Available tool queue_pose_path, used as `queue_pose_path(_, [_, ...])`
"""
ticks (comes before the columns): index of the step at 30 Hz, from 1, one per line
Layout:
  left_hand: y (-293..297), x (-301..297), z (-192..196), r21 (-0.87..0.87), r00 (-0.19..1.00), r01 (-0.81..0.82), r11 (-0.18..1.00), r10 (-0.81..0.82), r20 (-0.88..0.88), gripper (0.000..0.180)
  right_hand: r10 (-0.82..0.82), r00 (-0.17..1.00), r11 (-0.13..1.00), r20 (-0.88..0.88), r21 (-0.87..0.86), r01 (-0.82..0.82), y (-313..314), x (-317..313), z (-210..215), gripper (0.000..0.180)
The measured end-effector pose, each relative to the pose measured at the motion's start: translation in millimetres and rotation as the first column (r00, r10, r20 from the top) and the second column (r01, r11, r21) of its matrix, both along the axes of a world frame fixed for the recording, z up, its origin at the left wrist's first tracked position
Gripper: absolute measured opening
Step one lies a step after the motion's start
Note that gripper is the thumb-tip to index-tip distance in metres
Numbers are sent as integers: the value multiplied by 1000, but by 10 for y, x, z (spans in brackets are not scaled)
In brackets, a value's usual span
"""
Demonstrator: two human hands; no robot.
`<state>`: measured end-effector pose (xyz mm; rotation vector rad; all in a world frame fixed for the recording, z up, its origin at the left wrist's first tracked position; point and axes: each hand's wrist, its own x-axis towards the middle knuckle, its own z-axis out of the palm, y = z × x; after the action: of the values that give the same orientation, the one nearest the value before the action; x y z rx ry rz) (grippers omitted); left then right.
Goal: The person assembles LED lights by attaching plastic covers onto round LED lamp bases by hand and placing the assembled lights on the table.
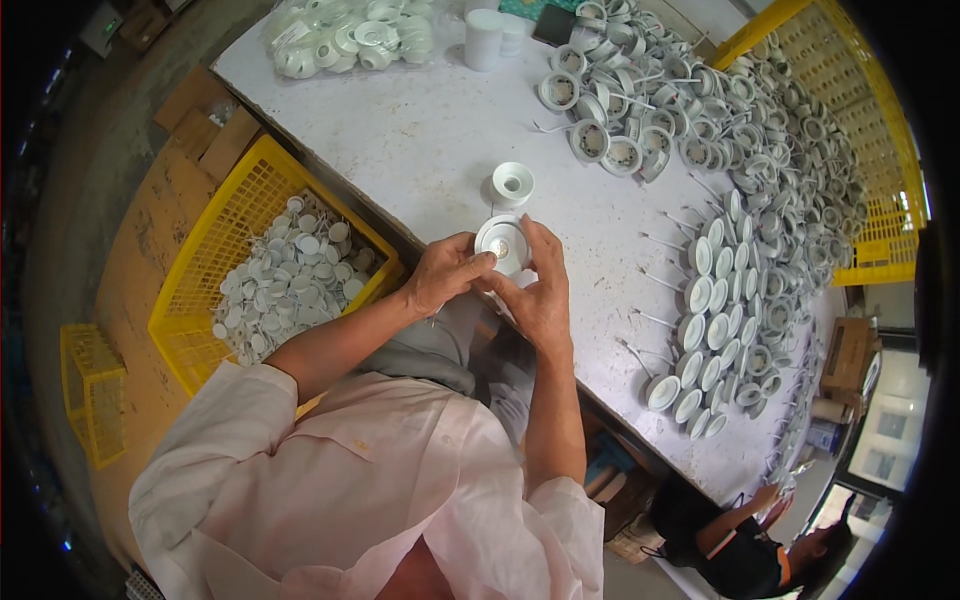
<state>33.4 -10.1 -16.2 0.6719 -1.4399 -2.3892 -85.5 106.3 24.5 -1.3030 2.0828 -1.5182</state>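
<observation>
Between my two hands is a white round lamp housing point(512, 238) with its hollow side up and a small yellowish spot inside. My left hand point(446, 272) grips its left edge, with the thumb reaching over the rim. My right hand point(537, 290) closes on its right and near side with thumb and fingers. Just beyond it, on the white table point(400, 150), stands a white round cup-shaped piece point(512, 184) with a hole in its middle; neither hand touches that one.
A yellow crate point(190, 285) of white discs point(290, 265) stands at left. Many lamp housings point(720, 290) with wires cover the table's right, beside another yellow crate point(885, 150). A bag of white parts point(350, 38) and white cylinders point(483, 42) lie far back. A person point(745, 550) works lower right.
</observation>
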Motion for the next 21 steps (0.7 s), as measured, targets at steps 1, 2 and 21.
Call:
queue_pose_path(1, [17,-9,12,-4,1000,2,1000,-2,3,37,-4,998,1000,62,1,4,12,-2,-15,80])
queue_pose_path(2, [41,-21,33,-9,1000,-14,1000,14,-6,35,-4,998,1000,66,-4,4,36,7,-20,80])
queue_pose_path(21, [265,-127,133,-395,976,27,918,62,209,27,-287,825,954,487,66,293,240,63,-297,21])
